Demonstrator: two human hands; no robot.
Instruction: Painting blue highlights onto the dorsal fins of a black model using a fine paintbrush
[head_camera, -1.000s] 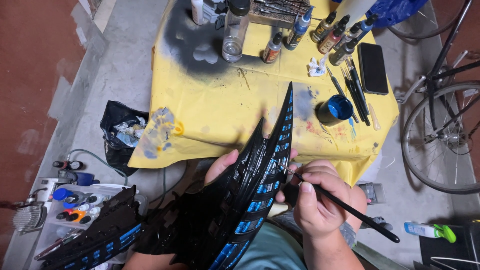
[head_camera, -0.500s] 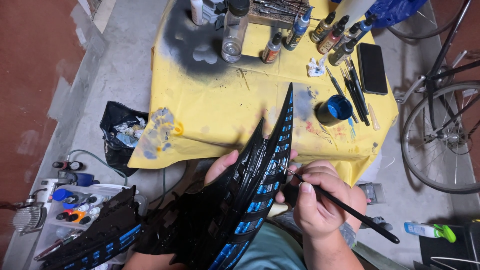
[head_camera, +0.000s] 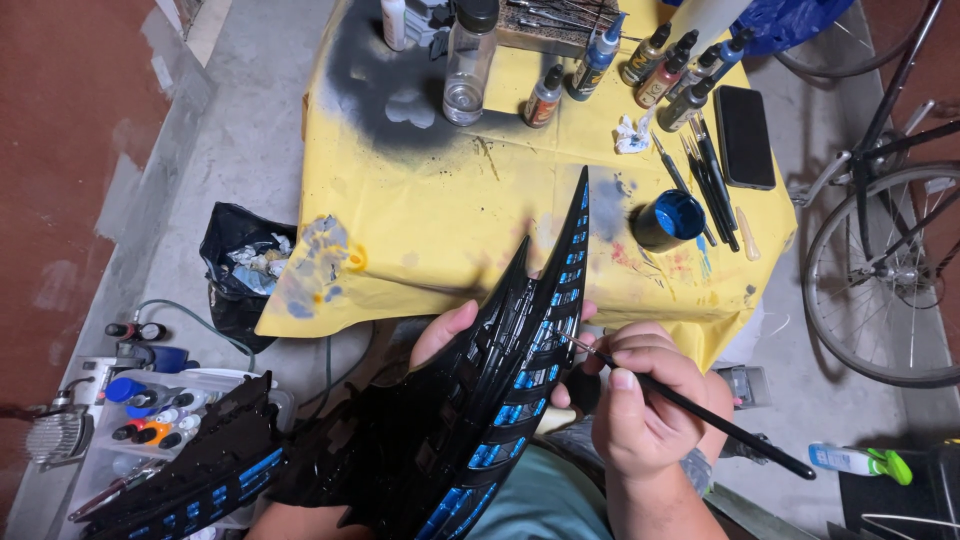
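The right hand (head_camera: 640, 415) pinches a thin black paintbrush (head_camera: 690, 405), tip on the black spiked wing piece with blue panels (head_camera: 510, 400), which the left hand (head_camera: 445, 335) grasps from behind. Beyond, the yellow-covered desk (head_camera: 430, 220) carries a blue paint cup (head_camera: 668, 220) and bottles.

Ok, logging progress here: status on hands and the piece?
Left hand grips black winged piece. Right hand holds brush, tip on blue panels. Nothing in the way.

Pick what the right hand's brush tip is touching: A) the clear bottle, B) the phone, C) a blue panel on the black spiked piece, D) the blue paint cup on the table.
C: the right hand holds the thin black brush with its tip on the black spiked piece, which the left hand supports from behind.
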